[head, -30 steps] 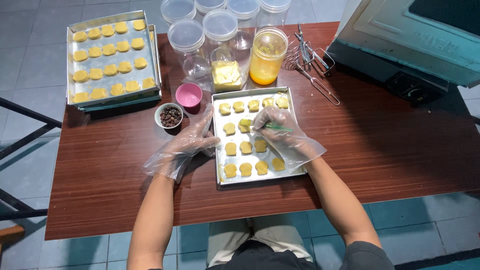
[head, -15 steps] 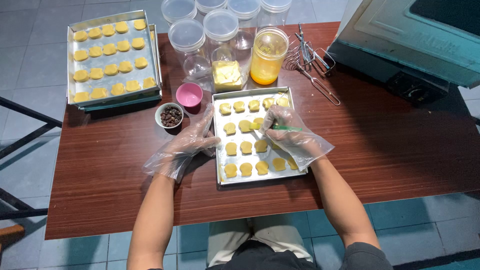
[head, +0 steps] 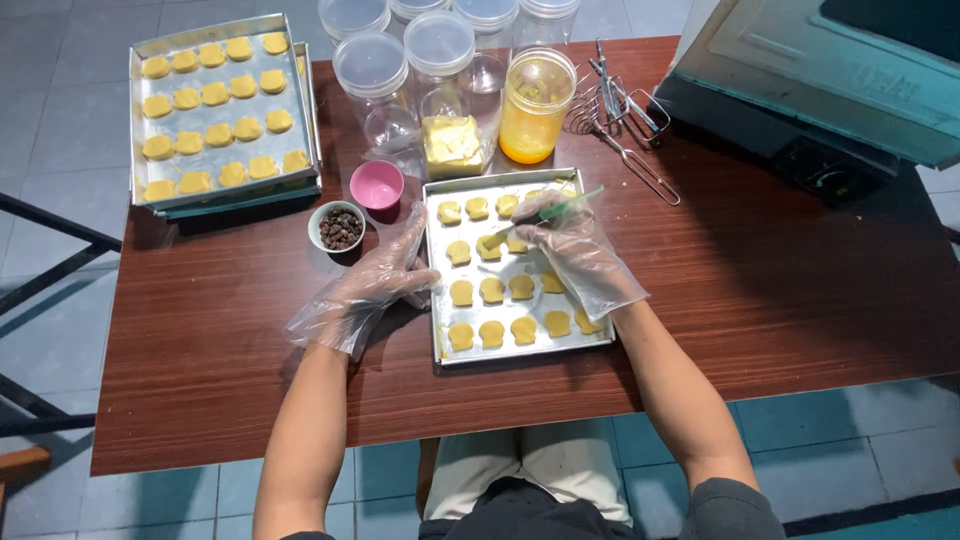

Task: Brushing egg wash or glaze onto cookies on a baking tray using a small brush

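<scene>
**Brush moves to the upper rows of the tray**

Brown wooden counter (head: 780,300) stands on a grey tiled floor, and we sit at its near edge. Both of our hands wear loose clear plastic gloves.

Our right hand (head: 575,240) is closed around a thin green brush (head: 560,208), and the tip of the brush meets a yellow cookie (head: 489,246) in the second row of the near baking tray (head: 440,345). One second ago this hand was lower, near the middle of the tray; now it is higher and more to the left, close to the top rows. The brush handle now points up and to the right.

Our left hand (head: 385,275) lies with fingers spread, not gripping anything, and its fingertips touch the left rim of the tray. It has stayed at almost the same place as before.

The tray lies in the middle of the counter, directly in front of us, with rows of pale yellow cookies on it. Just beside its upper left corner we see a small white bowl (head: 337,226) with dark pieces and a pink cup (head: 377,185). A second tray (head: 222,105) full of cookies is at the far left corner. Behind are clear jars with lids (head: 438,45), a jar of orange liquid (head: 534,108) and metal whisks (head: 620,110). None of these things have moved.
</scene>
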